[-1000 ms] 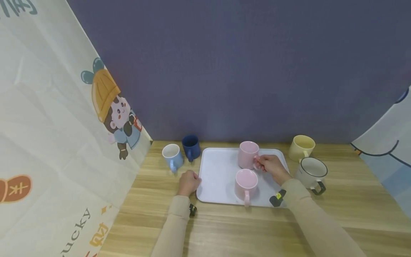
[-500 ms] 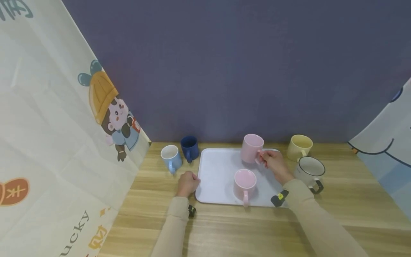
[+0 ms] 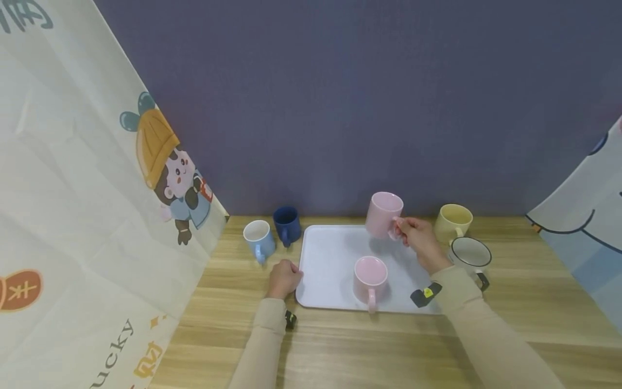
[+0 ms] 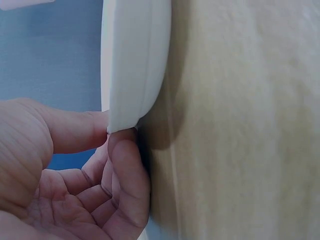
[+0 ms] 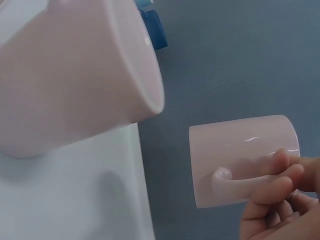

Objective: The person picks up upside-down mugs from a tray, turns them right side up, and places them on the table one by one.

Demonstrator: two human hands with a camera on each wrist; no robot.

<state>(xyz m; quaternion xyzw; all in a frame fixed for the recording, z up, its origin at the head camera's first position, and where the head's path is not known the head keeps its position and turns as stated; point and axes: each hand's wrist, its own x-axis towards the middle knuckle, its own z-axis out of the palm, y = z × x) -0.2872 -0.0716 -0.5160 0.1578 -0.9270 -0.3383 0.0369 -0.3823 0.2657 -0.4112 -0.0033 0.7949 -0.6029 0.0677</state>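
A pink mug [image 3: 381,216] hangs above the back right part of the white tray [image 3: 323,292]. My right hand [image 3: 420,240] pinches its handle between thumb and fingers, as the right wrist view shows on the pink mug [image 5: 235,142]. A second pink mug [image 3: 367,286] stands at the tray's front, handle toward me. At the tray's left edge, my left hand [image 3: 284,279] grips the rim; in the left wrist view the thumb lies on top of the tray wall [image 4: 132,60] and curled fingers sit beneath it.
Left of the tray stand a light blue mug [image 3: 261,243] and a dark blue mug [image 3: 288,224]. On its right are a yellow mug [image 3: 449,224] and a white mug [image 3: 468,254] with dark rim, partly behind my right sleeve. A dark wall [image 3: 340,108] rises behind.
My right hand has lifted the back pink mug off the tray, moving it up and slightly right. The left hand keeps its place on the tray's rim.
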